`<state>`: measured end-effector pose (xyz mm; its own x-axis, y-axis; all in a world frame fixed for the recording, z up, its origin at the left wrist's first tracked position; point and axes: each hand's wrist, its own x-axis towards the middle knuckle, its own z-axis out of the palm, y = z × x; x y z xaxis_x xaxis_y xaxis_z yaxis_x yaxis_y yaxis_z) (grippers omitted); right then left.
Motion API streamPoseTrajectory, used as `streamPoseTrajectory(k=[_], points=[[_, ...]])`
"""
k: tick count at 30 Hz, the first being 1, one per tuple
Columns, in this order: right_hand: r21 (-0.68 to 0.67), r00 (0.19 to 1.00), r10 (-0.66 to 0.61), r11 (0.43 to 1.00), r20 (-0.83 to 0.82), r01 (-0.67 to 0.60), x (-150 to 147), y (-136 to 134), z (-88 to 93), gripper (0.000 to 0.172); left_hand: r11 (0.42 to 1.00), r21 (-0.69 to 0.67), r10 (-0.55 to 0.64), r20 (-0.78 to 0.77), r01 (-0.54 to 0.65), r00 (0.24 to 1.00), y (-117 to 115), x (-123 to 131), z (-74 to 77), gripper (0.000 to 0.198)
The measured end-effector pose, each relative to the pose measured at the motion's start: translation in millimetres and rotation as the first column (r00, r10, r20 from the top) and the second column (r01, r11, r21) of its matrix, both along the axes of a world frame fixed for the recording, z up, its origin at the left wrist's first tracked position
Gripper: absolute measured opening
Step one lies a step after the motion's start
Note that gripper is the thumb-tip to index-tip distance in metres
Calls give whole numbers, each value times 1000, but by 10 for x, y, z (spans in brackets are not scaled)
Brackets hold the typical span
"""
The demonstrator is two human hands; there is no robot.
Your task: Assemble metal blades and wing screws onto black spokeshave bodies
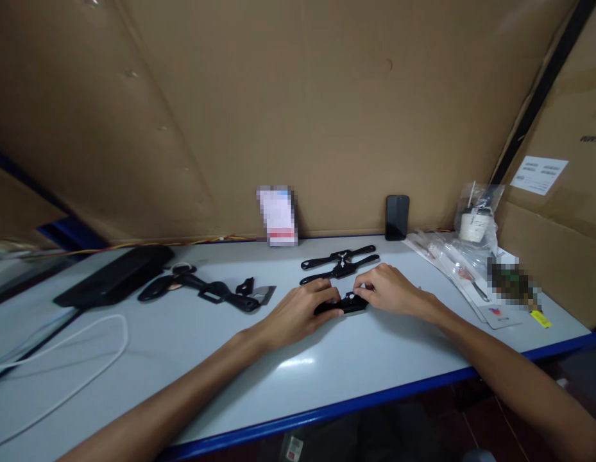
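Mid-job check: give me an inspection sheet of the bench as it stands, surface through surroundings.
Surface: pale table with a blue front edge and a glare patch near the front.
Job's things: small black part on the table, pinched from both sides; two long black arms lie just behind it.
Clutter: flat black case and loose black parts at left; phone propped upright at the back; plastic bags at right.
Grippers: left hand and right hand, both closed on the small black part.
Cables: white cable looped at left; yellow wires along the back edge.
Surroundings: cardboard wall behind; labelled cardboard box at right.
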<state>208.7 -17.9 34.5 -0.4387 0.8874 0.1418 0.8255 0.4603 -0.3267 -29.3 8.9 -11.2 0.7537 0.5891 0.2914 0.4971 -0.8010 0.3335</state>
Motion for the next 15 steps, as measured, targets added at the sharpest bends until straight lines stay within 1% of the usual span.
streamPoseTrajectory(k=[2, 5, 7, 9, 12, 13, 15], points=[[-26, 1000, 1, 1000, 1, -1, -9, -11, 10, 23, 1000, 5, 1, -1, -1, 1000, -1, 1, -1, 20], [-108, 996, 69, 991, -60, -76, -29, -29, 26, 22, 1000, 7, 8, -18, -8, 1000, -5, 3, 2, 20], [-122, 989, 109, 985, -100, -121, -37, -30, 25, 24, 1000, 6, 10, -31, -9, 999, -7, 5, 4, 20], [-84, 991, 90, 992, -103, -99, -36, -20, 14, 27, 1000, 9, 9, -33, -9, 999, -8, 6, 1, 19], [-21, 998, 14, 1000, -59, -15, -23, -2, -9, 26, 1000, 11, 13, -32, -13, 999, -4, 4, -8, 18], [-17, 999, 2, 1000, -48, -2, -19, 2, -15, 25, 1000, 10, 12, -32, -12, 999, -2, 3, -11, 18], [-44, 999, 20, 999, -48, -22, -15, 3, -21, 23, 1000, 11, 8, -30, -8, 1000, 3, 0, -16, 18]])
